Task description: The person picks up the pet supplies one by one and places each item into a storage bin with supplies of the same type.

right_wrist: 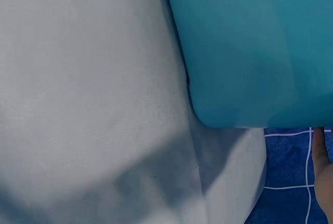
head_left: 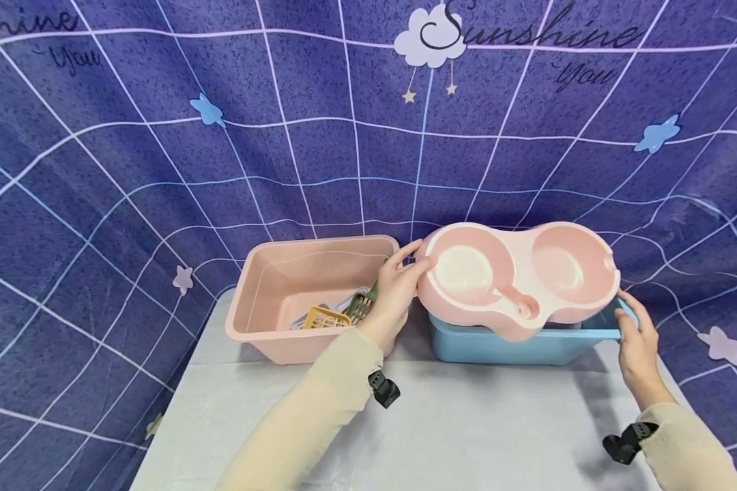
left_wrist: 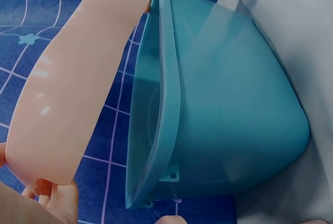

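Note:
A pink double pet bowl [head_left: 522, 252] hangs tilted over the blue bin [head_left: 485, 348], its two round hollows facing up and toward me. My left hand [head_left: 396, 296] grips the bowl's left end; in the left wrist view, the fingers [left_wrist: 60, 198] curl at the lower end of its smooth side. At the bin's right end, my right hand [head_left: 639, 341] holds the rim with its fingers over the edge. Most of the bin's inside is hidden by the bowl. Only part of the right hand [right_wrist: 323, 182] shows in the right wrist view, beside the bin wall.
To the left stands a pink bin [head_left: 270, 300]. Inside it lie a yellow slotted scoop [head_left: 325, 318], a green slotted scoop [head_left: 361, 305] and something grey. Both bins rest on a white-covered table [head_left: 454, 423] against a blue grid-patterned curtain [head_left: 319, 157].

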`<state>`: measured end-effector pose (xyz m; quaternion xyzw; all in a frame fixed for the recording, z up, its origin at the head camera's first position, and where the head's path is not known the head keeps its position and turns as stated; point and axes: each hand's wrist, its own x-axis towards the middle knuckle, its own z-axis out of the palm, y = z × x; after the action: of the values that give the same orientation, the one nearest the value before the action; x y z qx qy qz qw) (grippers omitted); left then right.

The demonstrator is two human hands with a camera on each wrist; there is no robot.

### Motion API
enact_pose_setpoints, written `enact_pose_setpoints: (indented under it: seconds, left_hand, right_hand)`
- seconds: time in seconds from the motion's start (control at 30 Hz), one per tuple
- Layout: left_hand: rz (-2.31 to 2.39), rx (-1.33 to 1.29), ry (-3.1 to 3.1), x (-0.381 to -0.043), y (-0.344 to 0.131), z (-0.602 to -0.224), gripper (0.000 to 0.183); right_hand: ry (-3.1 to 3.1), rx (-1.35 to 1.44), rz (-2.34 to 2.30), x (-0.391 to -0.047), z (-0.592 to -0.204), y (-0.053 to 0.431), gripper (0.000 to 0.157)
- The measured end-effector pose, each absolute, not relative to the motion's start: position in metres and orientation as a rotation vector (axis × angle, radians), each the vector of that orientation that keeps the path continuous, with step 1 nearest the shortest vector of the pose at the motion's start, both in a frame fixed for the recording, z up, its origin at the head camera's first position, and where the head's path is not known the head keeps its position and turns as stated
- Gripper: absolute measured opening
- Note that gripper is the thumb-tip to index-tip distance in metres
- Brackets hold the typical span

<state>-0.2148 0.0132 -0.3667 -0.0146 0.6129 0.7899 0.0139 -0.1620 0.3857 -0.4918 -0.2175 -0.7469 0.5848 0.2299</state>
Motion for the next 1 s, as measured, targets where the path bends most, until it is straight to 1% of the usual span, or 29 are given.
enact_pose_setpoints:
  seconds: [0.37,0.7,0.9,1.0]
  left_hand:
    - [2.395,-0.042,1.973,-0.225,0.025,-0.369,0.047]
    - [2.36,-0.06,2.065,-0.236,0.039,-0.364,0.049]
    - [2.381,-0.051,2.092,-0.245,0.044,-0.363,0.047]
    - [2.376,-0.056,2.109,-0.248,0.044,-0.363,0.048]
  right_hand:
    - [-2.091,-0.597,1.573,-0.159,-0.492,0.384,0.041]
    - [-2.042,-0.573,1.616,-0.161,-0.487,0.384,0.042]
    - [-1.972,-0.577,1.698,-0.161,-0.489,0.383,0.04]
    - [-2.011,-0.57,1.652,-0.161,-0.492,0.383,0.04]
